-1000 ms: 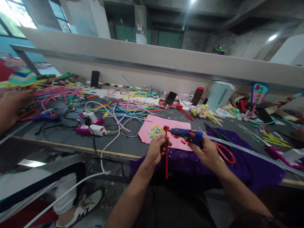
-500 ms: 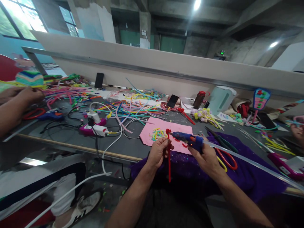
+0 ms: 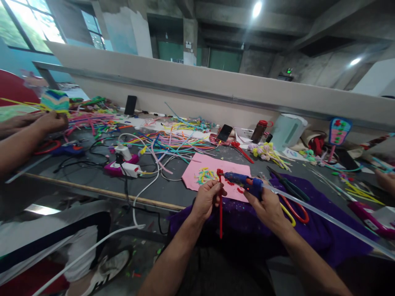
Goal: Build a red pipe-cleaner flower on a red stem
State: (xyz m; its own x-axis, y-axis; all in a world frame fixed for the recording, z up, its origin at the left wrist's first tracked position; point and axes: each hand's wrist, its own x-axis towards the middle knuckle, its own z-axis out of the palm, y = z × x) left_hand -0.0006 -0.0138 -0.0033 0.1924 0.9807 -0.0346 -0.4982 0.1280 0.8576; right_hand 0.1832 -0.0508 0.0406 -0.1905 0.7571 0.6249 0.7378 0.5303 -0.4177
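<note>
Between the fingertips of my left hand (image 3: 208, 199) is a red pipe cleaner (image 3: 221, 220), hanging upright with a small curled red flower head at its top. My right hand (image 3: 267, 209) is wrapped round the grip of a blue hot glue gun (image 3: 243, 179), whose nozzle is at or very near the red curls; exact contact is too small to tell. A long clear glue stick (image 3: 311, 209) sticks out of the gun's rear. Beneath lies a pink sheet (image 3: 193, 172) bearing yellow and teal snippets (image 3: 206, 175) and a few red pieces.
Red-and-yellow-handled scissors (image 3: 298, 209) and dark pliers (image 3: 288, 185) rest by a purple cloth (image 3: 324, 234). A power strip (image 3: 123, 167) with cables lies left. Loose pipe cleaners (image 3: 173, 144), a phone (image 3: 224, 132) and a bottle (image 3: 259, 130) stand behind. A co-worker's hands (image 3: 51, 122) work at left.
My hands, the red pipe cleaner and the glue gun hold nearly the same pose. At left, the co-worker's hands and striped piece have shifted right; the view has moved slightly.
</note>
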